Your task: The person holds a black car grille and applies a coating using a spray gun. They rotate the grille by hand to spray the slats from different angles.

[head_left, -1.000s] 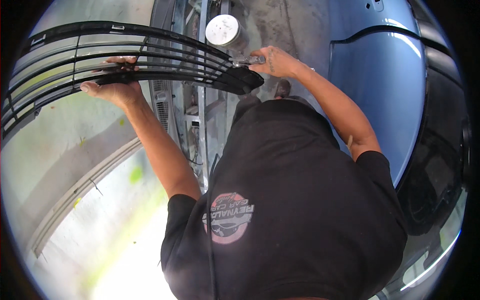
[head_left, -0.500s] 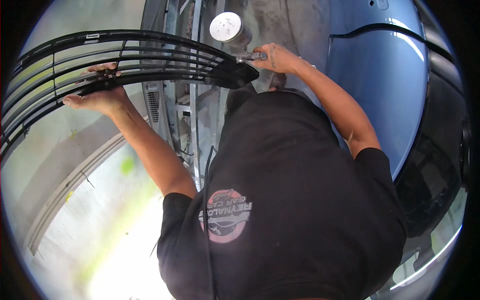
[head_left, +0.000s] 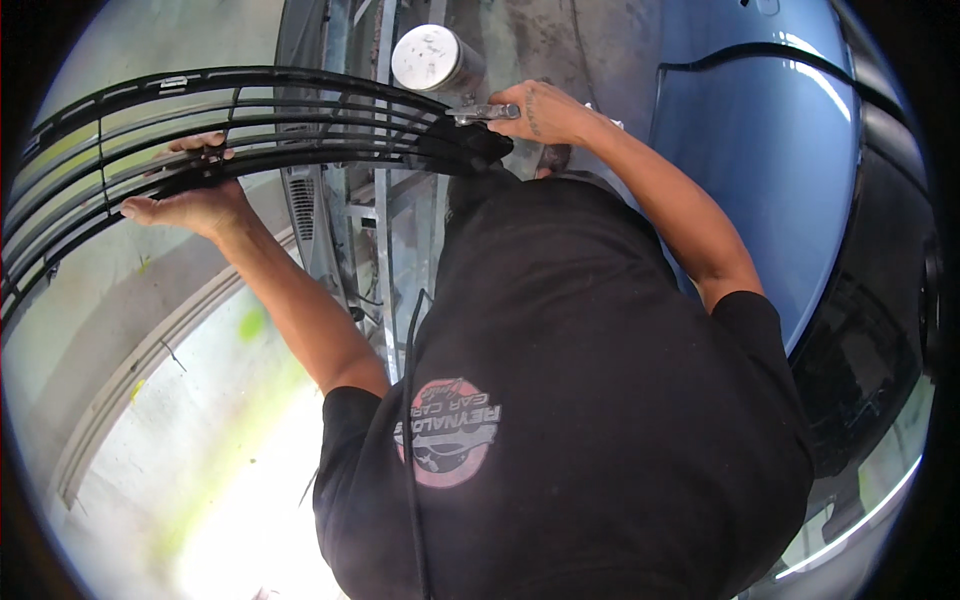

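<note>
My left hand (head_left: 200,205) grips a long curved black slatted grille (head_left: 300,158) from below, its thumb along the lower bar and some fingers showing between the slats. The grille spans the upper left, from the rim of the picture to just above my body. Closed round a metal spray gun (head_left: 482,114) is my right hand (head_left: 540,112), at the grille's right end. A cup with a white, speckled lid (head_left: 425,57) rises behind the gun. I cannot tell whether the gun touches the grille.
Light blue painted body panels (head_left: 750,190) stand on the right, with a glossy black panel (head_left: 880,280) beyond them. A metal frame (head_left: 390,230) and a dark vented trim piece (head_left: 302,210) run behind my left arm. A paint-marked pale wall or floor (head_left: 220,420) lies at left.
Over the last second the grille and my left hand have shifted left, its right end slightly up. My right hand and the spray gun have moved a little up and left.
</note>
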{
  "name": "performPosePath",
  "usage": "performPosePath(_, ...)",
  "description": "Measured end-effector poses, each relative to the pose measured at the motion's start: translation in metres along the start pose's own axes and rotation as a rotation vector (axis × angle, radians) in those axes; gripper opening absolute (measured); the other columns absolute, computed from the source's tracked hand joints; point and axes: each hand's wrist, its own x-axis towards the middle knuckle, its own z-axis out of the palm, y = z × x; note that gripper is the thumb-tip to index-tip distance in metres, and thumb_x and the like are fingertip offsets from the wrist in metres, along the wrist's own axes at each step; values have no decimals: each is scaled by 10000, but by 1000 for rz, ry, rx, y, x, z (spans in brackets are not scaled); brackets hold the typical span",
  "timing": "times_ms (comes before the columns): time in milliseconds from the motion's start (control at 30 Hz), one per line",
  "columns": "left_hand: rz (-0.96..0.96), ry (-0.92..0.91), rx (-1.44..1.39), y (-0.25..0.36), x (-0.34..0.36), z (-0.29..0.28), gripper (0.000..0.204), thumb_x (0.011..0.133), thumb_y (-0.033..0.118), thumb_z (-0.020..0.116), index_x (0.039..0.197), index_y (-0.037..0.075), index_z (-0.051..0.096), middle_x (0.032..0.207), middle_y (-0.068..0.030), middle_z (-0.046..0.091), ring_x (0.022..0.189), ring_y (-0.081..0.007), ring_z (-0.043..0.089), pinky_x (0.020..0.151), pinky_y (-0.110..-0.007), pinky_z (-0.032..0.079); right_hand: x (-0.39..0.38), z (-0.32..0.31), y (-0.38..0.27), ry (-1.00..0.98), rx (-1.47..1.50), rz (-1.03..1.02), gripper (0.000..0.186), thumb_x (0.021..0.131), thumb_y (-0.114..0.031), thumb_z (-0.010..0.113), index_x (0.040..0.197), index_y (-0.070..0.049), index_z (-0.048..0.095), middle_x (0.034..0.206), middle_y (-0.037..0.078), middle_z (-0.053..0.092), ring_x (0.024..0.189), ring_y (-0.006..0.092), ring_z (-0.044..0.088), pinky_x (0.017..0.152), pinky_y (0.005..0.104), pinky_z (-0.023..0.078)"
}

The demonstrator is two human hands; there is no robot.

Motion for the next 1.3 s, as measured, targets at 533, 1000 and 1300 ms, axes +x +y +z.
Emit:
performPosePath(533,18,49,97,-4,15,-33,1046,684,1039,395,779,28,648,668,-159,648,617,-300,681,457,-354,519,18,30,62,-58,-91,30,570,905,-435,695,1310,-35,671,1156,268,716,1125,433,665,968,483,516)
performPosePath(1000,63,160,142,-7,14,-46,1045,662,1049,423,758,33,650,656,-137,638,600,-305,668,460,-366,503,54,29,96,-131,-82,36,579,901,-401,683,1326,-10,655,1132,273,719,1114,419,676,953,478,515)
performPosePath(1300,55,254,98,-8,19,-62,966,724,996,445,1068,123,674,703,-141,691,620,-319,703,457,-373,516,61,37,114,-96,-93,52,554,901,-390,694,1329,-39,661,1157,273,714,1126,437,668,963,483,518)
